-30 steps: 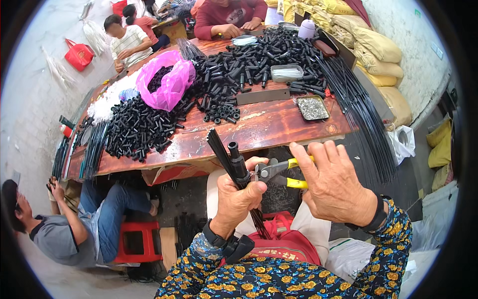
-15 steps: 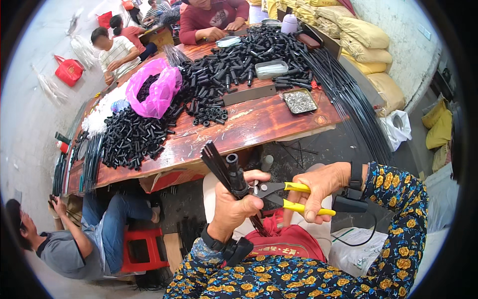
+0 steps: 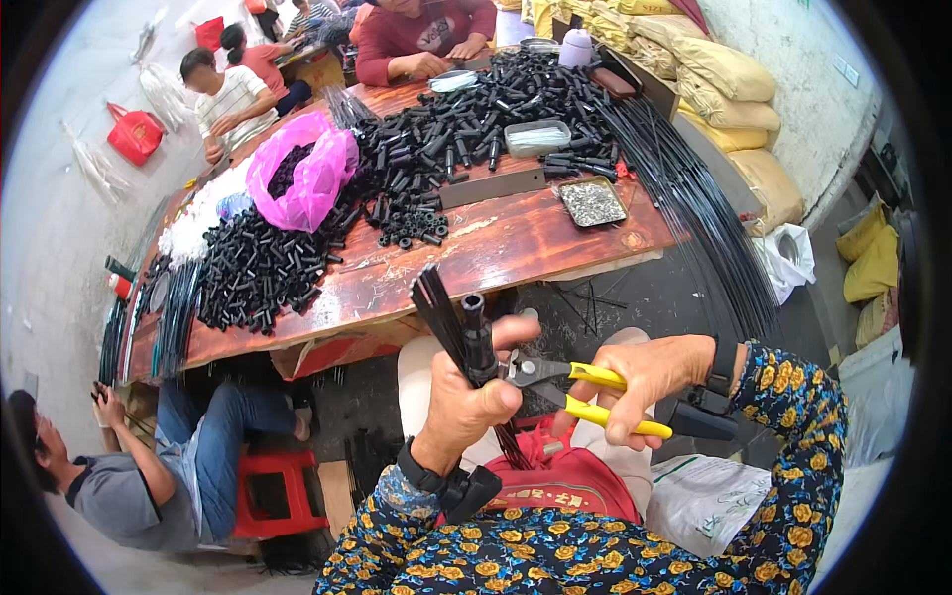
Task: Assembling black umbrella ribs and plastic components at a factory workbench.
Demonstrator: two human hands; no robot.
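My left hand [image 3: 451, 421] is closed round a bundle of thin black rods [image 3: 436, 307], which slants up to the left, and a short black tube [image 3: 477, 342] with an open upper end. Its index finger sticks out behind the tube and is slightly blurred. My right hand [image 3: 650, 382] grips a pair of pliers [image 3: 587, 374] with yellow handles and dark jaws. The handles stand apart, and the jaws lie against the tube's right side, by my left thumb. What is between the jaws is hidden.
A wooden table [image 3: 397, 278] ahead bears black tubular parts [image 3: 268, 273], a pink plastic bag [image 3: 332, 178], a tray of small metal pieces [image 3: 592, 202] and long black rods [image 3: 694, 208]. A co-worker [image 3: 119, 486] sits at left by a red stool [image 3: 278, 491]. Sacks [image 3: 729, 69] are stacked at right.
The black tube stands more upright and shows more of its length. My left index finger has stretched away from it. My right hand and the pliers have shifted slightly to the right.
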